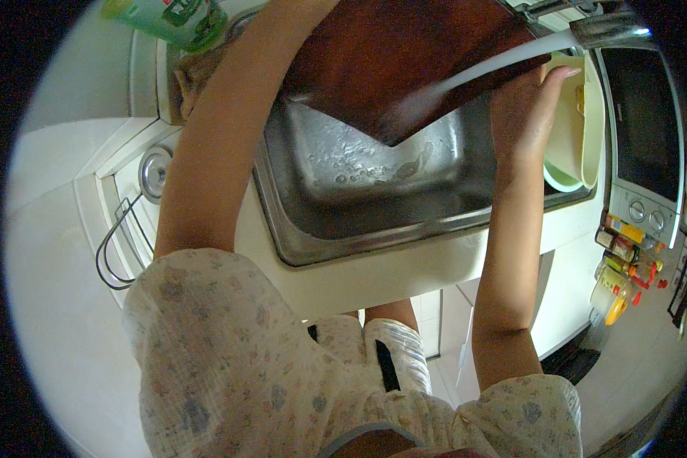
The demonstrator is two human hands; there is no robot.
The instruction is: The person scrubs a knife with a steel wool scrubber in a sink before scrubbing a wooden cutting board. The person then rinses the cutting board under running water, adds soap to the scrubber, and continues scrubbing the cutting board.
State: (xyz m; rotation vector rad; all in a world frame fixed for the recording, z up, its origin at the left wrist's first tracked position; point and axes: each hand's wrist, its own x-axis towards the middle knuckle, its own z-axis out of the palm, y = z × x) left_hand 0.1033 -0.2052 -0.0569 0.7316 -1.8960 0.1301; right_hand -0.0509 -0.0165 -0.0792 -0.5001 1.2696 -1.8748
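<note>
A dark reddish-brown board (pixel 401 51), apparently a wooden cutting board, is held tilted over the stainless steel sink (pixel 378 212), one corner pointing down into the basin. Water from the faucet (pixel 607 31) streams onto its face and runs off near that corner. My right hand (pixel 524 114) is at the board's right edge, thumb sticking out to the side; the other fingers are hidden behind the board. My left forearm reaches up past the board's left side, and the left hand is beyond the top of the picture. The basin floor is wet.
Right of the sink stand a cream plastic basket (pixel 575 126) and a light green bowl (pixel 561 180). Further right are a microwave oven (pixel 641 126) and several condiment bottles (pixel 624 252). At left lie a brown cloth (pixel 194 80), a green container (pixel 189 23) and a wire rack (pixel 114 246).
</note>
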